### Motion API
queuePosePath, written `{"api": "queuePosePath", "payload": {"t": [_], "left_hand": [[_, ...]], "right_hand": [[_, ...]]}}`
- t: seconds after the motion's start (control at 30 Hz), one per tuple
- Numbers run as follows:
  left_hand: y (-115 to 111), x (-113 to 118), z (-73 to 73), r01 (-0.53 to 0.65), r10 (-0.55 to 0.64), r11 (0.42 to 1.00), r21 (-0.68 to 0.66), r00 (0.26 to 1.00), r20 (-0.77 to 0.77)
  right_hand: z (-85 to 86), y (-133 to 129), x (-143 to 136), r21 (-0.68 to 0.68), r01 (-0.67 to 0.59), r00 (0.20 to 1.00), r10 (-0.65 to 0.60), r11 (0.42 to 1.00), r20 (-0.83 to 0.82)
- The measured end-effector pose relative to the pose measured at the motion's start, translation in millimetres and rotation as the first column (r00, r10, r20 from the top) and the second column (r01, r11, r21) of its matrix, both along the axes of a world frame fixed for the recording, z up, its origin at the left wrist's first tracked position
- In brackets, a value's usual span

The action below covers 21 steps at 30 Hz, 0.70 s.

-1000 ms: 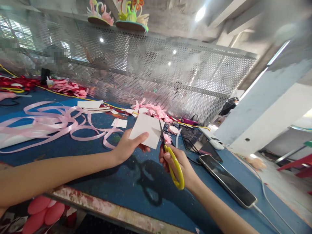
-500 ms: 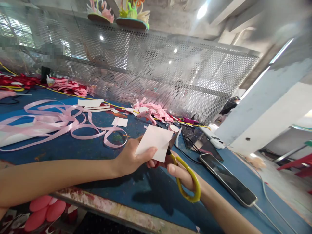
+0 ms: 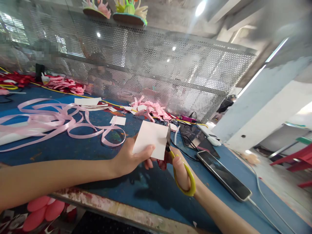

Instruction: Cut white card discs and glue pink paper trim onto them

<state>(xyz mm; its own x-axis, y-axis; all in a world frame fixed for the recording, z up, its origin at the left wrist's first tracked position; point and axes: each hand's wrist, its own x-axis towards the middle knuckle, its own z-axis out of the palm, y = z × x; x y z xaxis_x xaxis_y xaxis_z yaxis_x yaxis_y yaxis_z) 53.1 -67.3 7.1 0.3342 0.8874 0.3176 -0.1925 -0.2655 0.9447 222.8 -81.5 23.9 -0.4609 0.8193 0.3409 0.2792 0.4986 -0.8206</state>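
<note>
Over the table (image 3: 92, 149), head view: the left hand (image 3: 128, 159), fingers pinched on a white card (image 3: 152, 138) we judge light, stiffish, easily creased, best held by its lower-left edge; the right hand (image 3: 180, 168), fingers wrapped round scissors (image 3: 192, 183), meets its right edge; pink ribbon (image 3: 67, 122) and a phone (image 3: 224, 175) crowd either side

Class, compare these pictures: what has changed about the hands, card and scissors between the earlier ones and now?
The left hand and white card have moved toward the person and slightly to the right. The right hand and yellow-handled scissors have shifted the same way. Neither hand let go or took hold of anything new. The phone and pink ribbon stayed where they were.
</note>
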Motion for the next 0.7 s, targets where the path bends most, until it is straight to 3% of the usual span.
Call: {"api": "queuePosePath", "payload": {"t": [0.27,0.43,0.57,0.7], "left_hand": [[-2,0,5.1,0.005,-0.004,1.000,-0.020,1.000,0.015],[-1,-3,12.7,-0.006,0.007,0.999,-0.038,1.000,0.015],[3,-1,12.5,-0.109,0.111,0.994,-0.022,0.986,0.124],[2,5,10.8,-0.141,0.148,0.988,-0.055,0.977,0.155]], "right_hand": [[-4.6,1,7,0.011,0.025,0.999,-0.026,1.000,0.040],[0.3,-1,4,0.058,0.167,0.981,-0.171,0.984,0.088],[-2.1,-2,-1,0.079,0.275,0.954,-0.282,0.958,0.098],[-9.1,0,-3,-0.004,0.224,0.972,-0.223,0.975,0.073]]}}
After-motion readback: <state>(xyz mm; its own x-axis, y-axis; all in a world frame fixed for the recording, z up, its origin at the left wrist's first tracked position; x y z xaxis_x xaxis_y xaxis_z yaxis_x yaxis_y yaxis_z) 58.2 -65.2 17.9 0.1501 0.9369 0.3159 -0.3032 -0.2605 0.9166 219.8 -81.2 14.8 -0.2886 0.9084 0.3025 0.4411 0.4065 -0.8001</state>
